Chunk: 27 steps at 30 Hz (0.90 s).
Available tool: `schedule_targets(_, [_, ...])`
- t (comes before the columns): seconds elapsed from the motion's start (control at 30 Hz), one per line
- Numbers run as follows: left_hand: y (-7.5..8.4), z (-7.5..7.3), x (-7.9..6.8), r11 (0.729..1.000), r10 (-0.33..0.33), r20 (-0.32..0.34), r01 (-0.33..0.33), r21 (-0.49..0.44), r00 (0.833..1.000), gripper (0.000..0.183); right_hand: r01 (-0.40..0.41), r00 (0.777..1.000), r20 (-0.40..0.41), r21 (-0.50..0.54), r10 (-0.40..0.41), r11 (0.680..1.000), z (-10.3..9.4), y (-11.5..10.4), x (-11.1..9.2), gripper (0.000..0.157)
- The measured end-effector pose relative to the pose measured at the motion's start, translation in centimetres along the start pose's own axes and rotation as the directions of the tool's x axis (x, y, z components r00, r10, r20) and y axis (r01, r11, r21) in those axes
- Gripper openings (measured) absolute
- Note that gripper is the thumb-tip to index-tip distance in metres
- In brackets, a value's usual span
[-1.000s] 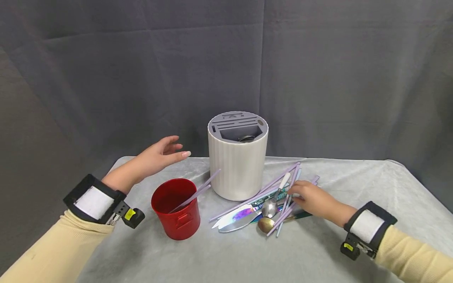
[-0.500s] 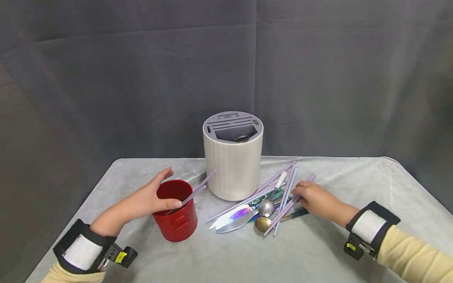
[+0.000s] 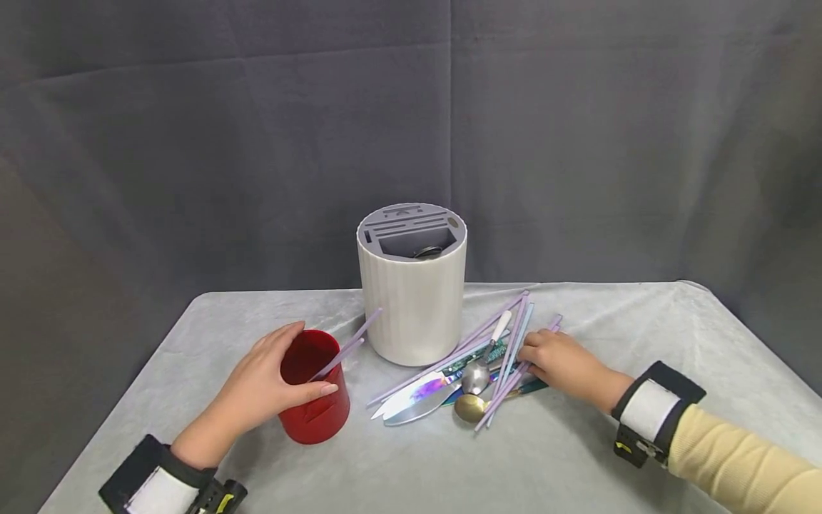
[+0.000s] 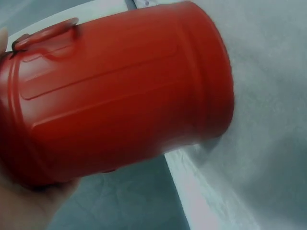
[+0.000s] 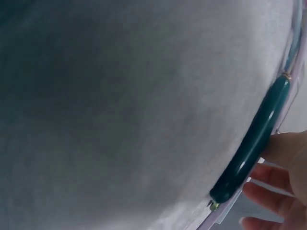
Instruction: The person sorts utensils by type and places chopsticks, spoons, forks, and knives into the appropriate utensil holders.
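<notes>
1. Keep the left hand [image 3: 266, 378] spread around the red bucket [image 3: 317, 422] near its rim: the thumb lies on the near side and the fingers reach round the opposite wall. That grasp should steady the bucket; whether the base sits fully flat beneath it, I cannot tell.
2. Let the thumb of this grasp stay outside the mouth. Two lilac rods [image 3: 352, 348] lean out just beyond it, over the rim on the side facing the right hand [image 3: 565, 364], and a squeeze there could knock them.
3. Settle the right hand before lifting. Its fingers touch the lilac sticks [image 3: 499, 401] lying in the pile; I cannot tell whether they pinch one, several or none.
4. Watch the green handle [image 5: 254, 141]. It lies against the right thumb, alongside a stick, so a careless pinch would probably bring it along.
5. Separate sideways first. The pale blue stick [image 3: 523, 328] lies just beside the right fingertips, toward the left hand, and the silver spoon [image 3: 475, 377] and gold spoon [image 3: 472, 408] lie farther that way, near the sticks' lower ends.
6. Draw along a stick's length, away from the knife blades [image 3: 419, 400], which lie well out from the right fingers.
7. Mind the white holder [image 3: 411, 307] standing between both hands; a long stick swung low could strike it.
</notes>
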<state>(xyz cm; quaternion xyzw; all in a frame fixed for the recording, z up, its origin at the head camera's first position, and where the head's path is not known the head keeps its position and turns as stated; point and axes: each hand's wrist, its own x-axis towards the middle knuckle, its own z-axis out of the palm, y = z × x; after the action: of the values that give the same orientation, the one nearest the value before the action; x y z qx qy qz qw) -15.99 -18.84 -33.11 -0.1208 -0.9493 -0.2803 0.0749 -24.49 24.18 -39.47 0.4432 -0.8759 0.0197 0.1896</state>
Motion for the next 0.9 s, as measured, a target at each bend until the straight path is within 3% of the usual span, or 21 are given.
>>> schedule_targets(0.2, [-0.2,0.0,-0.3,0.998,0.019,-0.029,-0.017,0.062,0.999,0.090,0.087,0.994,-0.066,-0.056,-0.091,0.995,0.0,-0.1,0.1,0.012])
schedule_targets(0.37, [-0.2,0.1,-0.5,0.999,0.016,-0.052,-0.014,0.035,0.999,0.090,0.132,0.983,-0.136,0.063,-0.122,0.989,-0.5,0.5,0.1,0.013])
schedule_targets(0.57, [-0.1,0.5,-0.6,0.998,-0.026,-0.087,0.021,-0.056,0.996,0.092,0.056,0.966,-0.256,0.139,-0.018,0.989,-2.3,0.5,0.1,0.025])
schedule_targets(0.7, [-0.1,0.9,-1.0,0.992,-0.059,-0.128,0.044,-0.118,0.990,0.089,-0.002,0.921,-0.378,0.228,0.090,0.974,-3.9,-0.3,0.4,0.030])
schedule_targets(0.8, [-0.1,1.3,-1.2,0.989,-0.063,-0.159,0.040,-0.144,0.985,0.089,0.007,0.871,-0.455,0.389,0.186,0.921,-5.2,-1.5,0.9,0.031])
schedule_targets(0.83, [-0.2,1.3,-1.2,0.989,-0.061,-0.164,0.037,-0.146,0.985,0.089,0.028,0.855,-0.470,0.467,0.221,0.884,-5.6,-2.0,1.1,0.031])
schedule_targets(0.9, [-0.4,1.4,-1.2,0.990,-0.052,-0.162,0.029,-0.141,0.985,0.092,0.092,0.834,-0.474,0.624,0.283,0.776,-6.4,-3.3,1.8,0.028])
